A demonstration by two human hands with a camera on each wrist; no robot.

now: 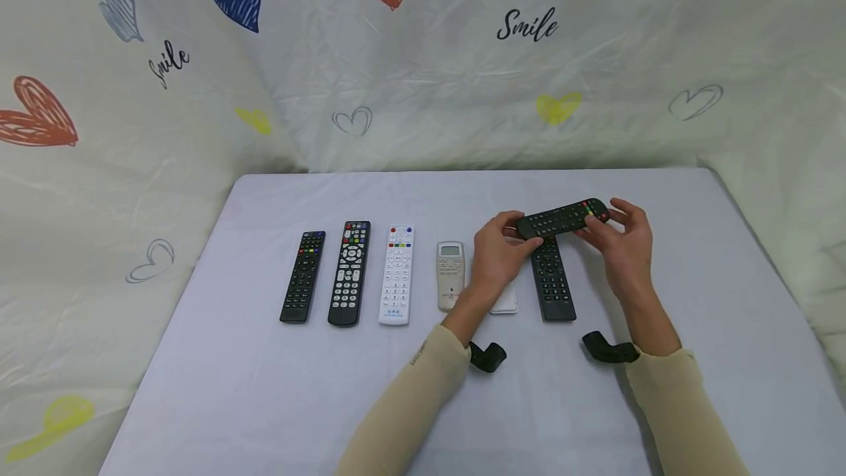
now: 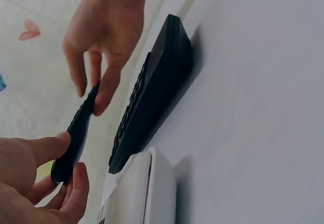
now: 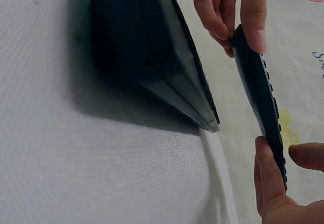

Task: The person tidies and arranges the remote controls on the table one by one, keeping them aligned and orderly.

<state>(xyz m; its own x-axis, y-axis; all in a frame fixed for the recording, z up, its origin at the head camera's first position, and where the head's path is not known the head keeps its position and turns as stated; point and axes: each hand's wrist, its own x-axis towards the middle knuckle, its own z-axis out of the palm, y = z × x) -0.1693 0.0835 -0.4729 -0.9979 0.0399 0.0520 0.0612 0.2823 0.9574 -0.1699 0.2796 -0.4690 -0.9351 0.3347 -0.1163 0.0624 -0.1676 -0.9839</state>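
A slim black remote control (image 1: 560, 220) with several coloured buttons is held above the table. My left hand (image 1: 497, 255) pinches its left end between thumb and fingers. At its other end, my right hand (image 1: 624, 248) touches the back with its fingers. In the right wrist view, a small gap separates a digit of the right hand (image 3: 291, 203) from the button side. Below lies another black remote (image 1: 554, 285), its top partly hidden by the held one. A white device (image 1: 505, 301) is mostly covered by my left hand.
Left of my hands, a beige remote with a small screen (image 1: 451, 275), a white remote (image 1: 396, 278) and two black remotes (image 1: 349, 274) lie in a row. They rest on the white-covered table (image 1: 264, 402). A patterned sheet (image 1: 436, 79) hangs behind it.
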